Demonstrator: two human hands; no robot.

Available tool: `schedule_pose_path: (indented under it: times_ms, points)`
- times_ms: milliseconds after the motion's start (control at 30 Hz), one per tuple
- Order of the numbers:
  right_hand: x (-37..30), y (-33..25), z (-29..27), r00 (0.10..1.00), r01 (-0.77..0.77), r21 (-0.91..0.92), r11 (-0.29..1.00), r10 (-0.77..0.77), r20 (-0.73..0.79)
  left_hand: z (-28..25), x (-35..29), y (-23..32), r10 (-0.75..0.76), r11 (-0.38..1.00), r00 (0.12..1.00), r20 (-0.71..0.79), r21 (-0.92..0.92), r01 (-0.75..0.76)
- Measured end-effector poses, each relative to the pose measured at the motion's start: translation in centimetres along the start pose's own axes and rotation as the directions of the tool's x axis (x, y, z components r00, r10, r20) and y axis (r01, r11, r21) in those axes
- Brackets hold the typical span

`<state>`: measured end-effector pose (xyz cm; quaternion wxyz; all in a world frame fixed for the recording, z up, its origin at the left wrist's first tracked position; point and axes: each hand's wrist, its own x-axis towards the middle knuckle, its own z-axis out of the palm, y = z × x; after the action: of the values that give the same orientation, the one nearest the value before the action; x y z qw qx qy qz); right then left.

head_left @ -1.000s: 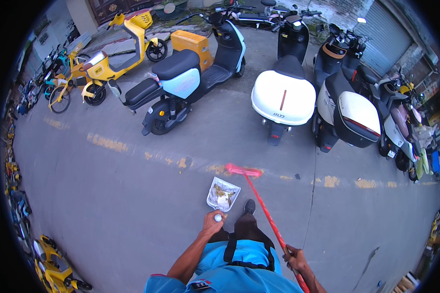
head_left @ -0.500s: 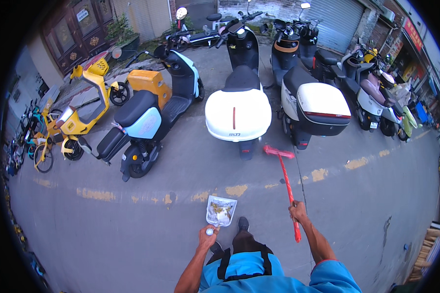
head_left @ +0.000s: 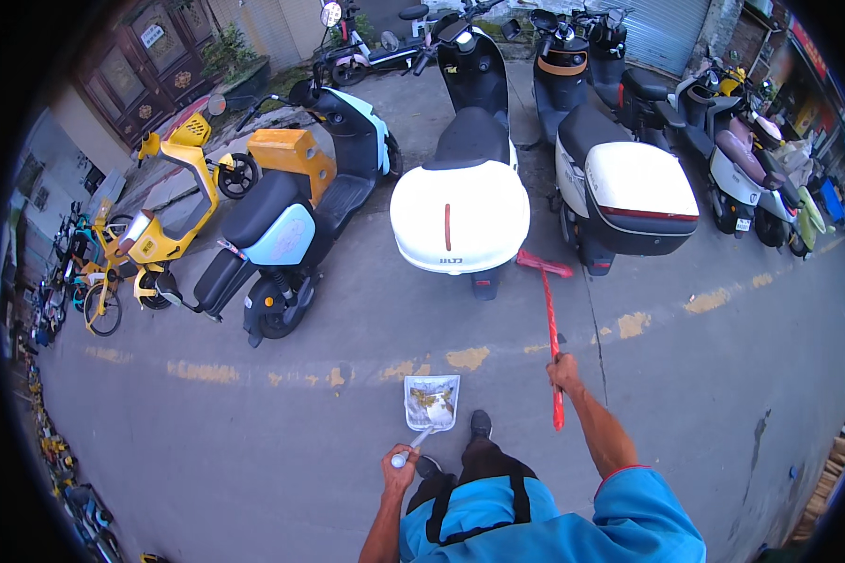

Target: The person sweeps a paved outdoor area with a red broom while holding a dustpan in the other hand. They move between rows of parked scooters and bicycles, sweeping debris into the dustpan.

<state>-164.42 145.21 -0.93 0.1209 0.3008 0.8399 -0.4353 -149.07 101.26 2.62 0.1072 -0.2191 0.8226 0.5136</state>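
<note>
Grey concrete pavement [head_left: 244, 450] before a row of parked scooters [head_left: 469, 141]

Worn patches of yellow paint [head_left: 468, 357] cross the ground in the head view, with a rounded white scooter box [head_left: 459, 225] and a white-and-black scooter box [head_left: 640, 188] beyond them. A long-handled broom with a red stick and a wide red head [head_left: 551, 310] reaches out on the right, its head near the ground between the two boxed scooters; whether the bristles touch the concrete is hard to tell. The right hand [head_left: 564, 372] is wrapped around the stick below its middle, leaving a short end sticking out toward the person.

A pale, square-mouthed dustpan [head_left: 407, 405] lies ahead of the feet, mouth facing away. Its whitish tubular handle [head_left: 413, 448] slants back to the left hand [head_left: 399, 466], whose fingers are curled around it close to the capped end. Yellow-brown litter with a white scrap [head_left: 434, 402] sits inside the pan.

Both tools look light and fairly stiff. Held so near its end, the broom probably feels head-heavy; a grip higher up the stick would steady it. Its shiny red surface may be slippery. The dustpan seems thin-walled, best held by the tube and kept level, since loose litter could slide over the open lip.
</note>
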Motion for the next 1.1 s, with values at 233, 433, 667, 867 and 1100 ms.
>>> schedule_pose_path:
  times_ms: [233,433,667,867,1100]
  points:
    - [-9.4,4.2,2.3,0.993,0.115,-0.359,0.926,-0.1,0.06,-0.8,-0.8,-1.1,0.021,0.999,0.999,-0.039,-0.028,-0.022]
    - [-15.2,6.2,3.3,0.983,0.164,-0.366,0.916,-0.123,0.134,-1.1,-0.7,-1.2,0.007,0.997,1.0,-0.001,0.076,-0.007]
    - [-24.7,2.1,-2.2,0.933,-0.14,-0.057,0.989,0.151,0.327,-1.3,-1.5,-2.1,0.127,0.992,0.992,-0.006,0.025,-0.127]
    - [-26.4,-0.4,-1.3,0.928,-0.107,0.026,0.994,0.091,0.362,-1.7,-1.5,-3.4,0.061,0.997,0.998,0.009,0.045,-0.061]
    - [-17.4,-0.6,7.0,0.954,0.005,0.076,0.997,-0.028,0.298,-2.0,-1.7,-1.3,0.012,0.998,1.0,0.027,0.054,-0.014]
